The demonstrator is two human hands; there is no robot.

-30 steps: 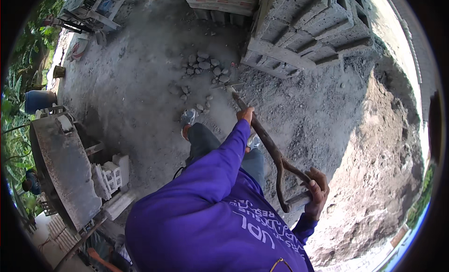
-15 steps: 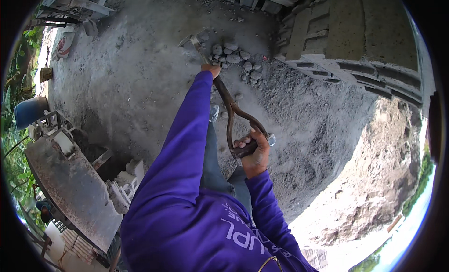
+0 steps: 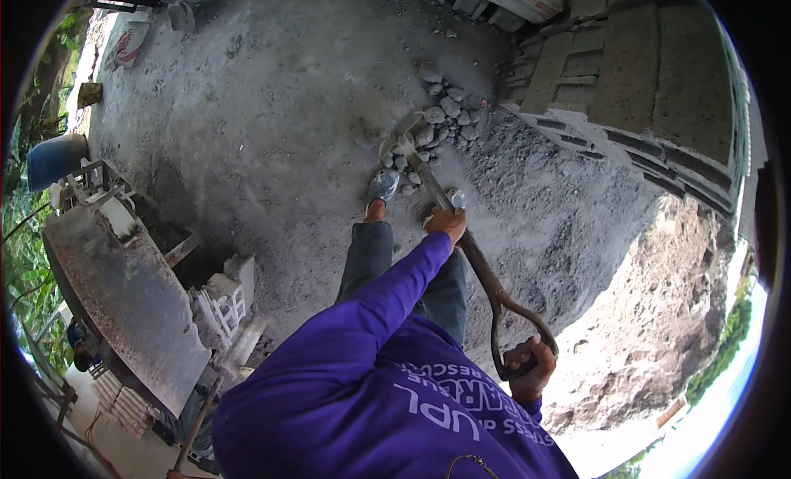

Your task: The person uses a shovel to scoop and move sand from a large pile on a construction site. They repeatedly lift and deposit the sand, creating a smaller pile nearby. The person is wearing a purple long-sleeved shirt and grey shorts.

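Note:
I hold a shovel with a forked wooden handle in both hands. My left hand is wrapped round the lower shaft, just in front of my legs. At the far end my right hand grips the crossbar of the fork, close to my right side. The shovel's dusty grey blade is low among a heap of grey stones, ahead of my shoes. Its edge is hard to tell from the dusty ground. Loose stones lie beside the blade and near my left shoe.
Stacked hollow concrete blocks stand at the far right, with bags on blocks at the top. Grey gravel spreads right of my feet, near a sunlit dirt mound. At left are a rusty metal sheet and a blue barrel.
Both hands have drawn the shovel back toward my body and to the right. Its blade has moved nearer, from beyond the stones' left side to among them. My shoes show more plainly.

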